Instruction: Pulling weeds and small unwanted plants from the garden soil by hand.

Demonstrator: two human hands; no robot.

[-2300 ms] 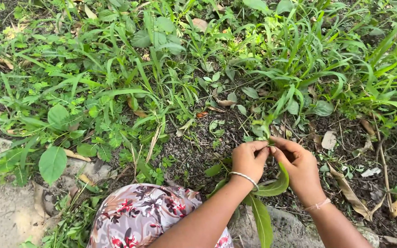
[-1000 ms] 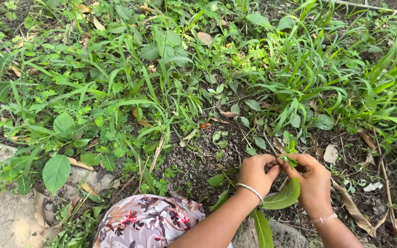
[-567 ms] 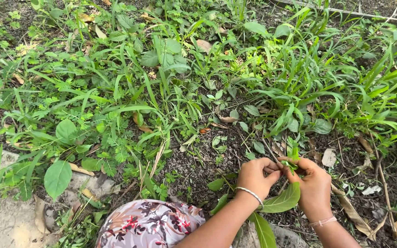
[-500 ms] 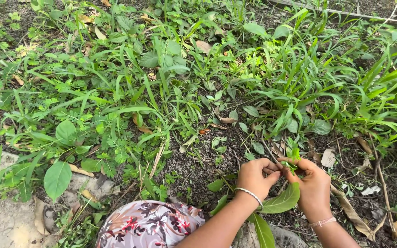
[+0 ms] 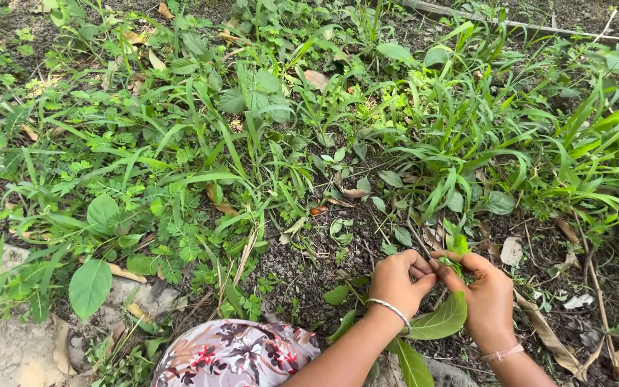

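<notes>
Beside grass clump, hands pinching sprig

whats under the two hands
A broad green leaf pokes out below the left hand and right hand, over dark soil. Its stem stays hidden.

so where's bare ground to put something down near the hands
A patch of dark soil lies just beyond the left hand, bordered by ferny weeds on its left and small seedlings. A pale stone strip lies bare at lower left. Past the right hand, dry leaves litter the soil. The grass beyond is crowded.
</notes>
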